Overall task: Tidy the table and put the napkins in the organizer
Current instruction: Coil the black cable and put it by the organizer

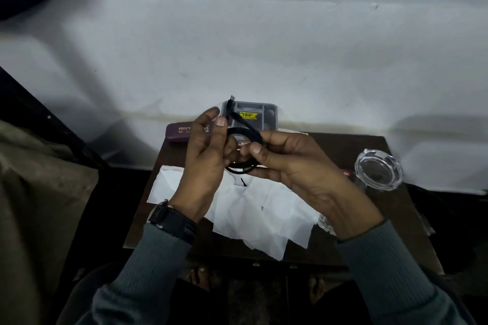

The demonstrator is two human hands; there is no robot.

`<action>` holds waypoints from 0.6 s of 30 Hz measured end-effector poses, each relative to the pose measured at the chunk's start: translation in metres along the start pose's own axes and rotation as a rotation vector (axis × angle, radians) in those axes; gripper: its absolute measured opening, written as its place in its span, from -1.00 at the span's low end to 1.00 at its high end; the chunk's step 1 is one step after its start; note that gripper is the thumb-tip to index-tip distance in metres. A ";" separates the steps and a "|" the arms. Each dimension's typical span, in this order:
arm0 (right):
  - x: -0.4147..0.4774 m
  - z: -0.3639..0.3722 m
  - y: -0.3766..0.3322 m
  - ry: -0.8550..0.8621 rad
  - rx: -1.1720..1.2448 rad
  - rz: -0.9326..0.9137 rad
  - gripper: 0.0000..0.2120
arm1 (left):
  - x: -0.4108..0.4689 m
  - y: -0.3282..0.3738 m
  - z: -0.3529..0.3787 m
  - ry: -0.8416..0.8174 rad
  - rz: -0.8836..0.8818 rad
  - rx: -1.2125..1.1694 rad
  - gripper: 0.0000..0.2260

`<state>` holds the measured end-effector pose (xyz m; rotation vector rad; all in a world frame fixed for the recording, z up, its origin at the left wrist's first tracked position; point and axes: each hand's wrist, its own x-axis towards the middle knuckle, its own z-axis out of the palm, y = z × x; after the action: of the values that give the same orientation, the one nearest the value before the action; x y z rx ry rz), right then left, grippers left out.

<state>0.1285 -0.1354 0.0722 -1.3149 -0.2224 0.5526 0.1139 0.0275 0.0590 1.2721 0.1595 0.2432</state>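
Note:
Both my hands hold a coiled black cable (241, 167) above the small dark table (369, 150). My left hand (206, 163) pinches the coil's left side, and the cable's plug end sticks up past its fingertips. My right hand (293, 166) grips the coil's right side with thumb and fingers. Under my hands several white napkins (253, 216) lie spread and overlapping on the table. A grey plastic organizer (266, 113) with compartments and a yellow price sticker stands at the table's far edge.
A maroon case (179, 132) with gold lettering lies at the far left of the table. A clear glass ashtray (379, 173) sits at the right edge. A white-sheeted bed (237, 47) runs behind the table. My feet (200, 277) show below the near edge.

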 end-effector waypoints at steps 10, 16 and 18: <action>0.002 0.001 0.000 0.118 0.107 -0.024 -0.80 | -0.002 0.007 0.004 -0.060 -0.091 -0.190 -0.82; 0.000 0.003 0.000 0.027 0.114 -0.040 -0.76 | -0.002 0.004 0.001 -0.005 -0.018 -0.051 -0.87; 0.000 0.004 -0.001 0.042 0.021 -0.054 -0.79 | -0.004 0.004 0.003 -0.033 0.012 -0.032 -0.92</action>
<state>0.1273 -0.1322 0.0739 -1.2952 -0.2160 0.4805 0.1101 0.0250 0.0635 1.2447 0.1194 0.2340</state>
